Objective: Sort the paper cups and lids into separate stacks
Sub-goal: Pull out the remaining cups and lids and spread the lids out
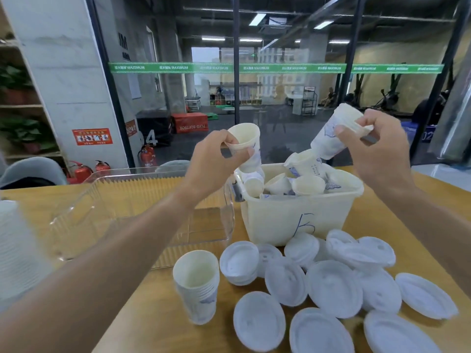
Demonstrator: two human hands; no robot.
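Observation:
My left hand (pixel 216 156) grips an upright white paper cup (pixel 246 141) above the left edge of a cream plastic bin (pixel 293 220). My right hand (pixel 374 149) holds a tilted paper cup with a lid on it (pixel 336 131) over the bin, fingers on the lid. Several loose paper cups (pixel 305 184) lie inside the bin. A stack of nested paper cups (pixel 197 284) stands on the wooden table in front. Several white lids (pixel 334 286) are scattered to its right, with a small stack of lids (pixel 239 262) beside the cups.
A clear plastic tray (pixel 127 225) sits left of the bin. A blurred stack of white cups (pixel 15 250) stands at the far left edge. The wooden table (pixel 153 314) ends at a glass wall behind; chairs stand beyond its far edge.

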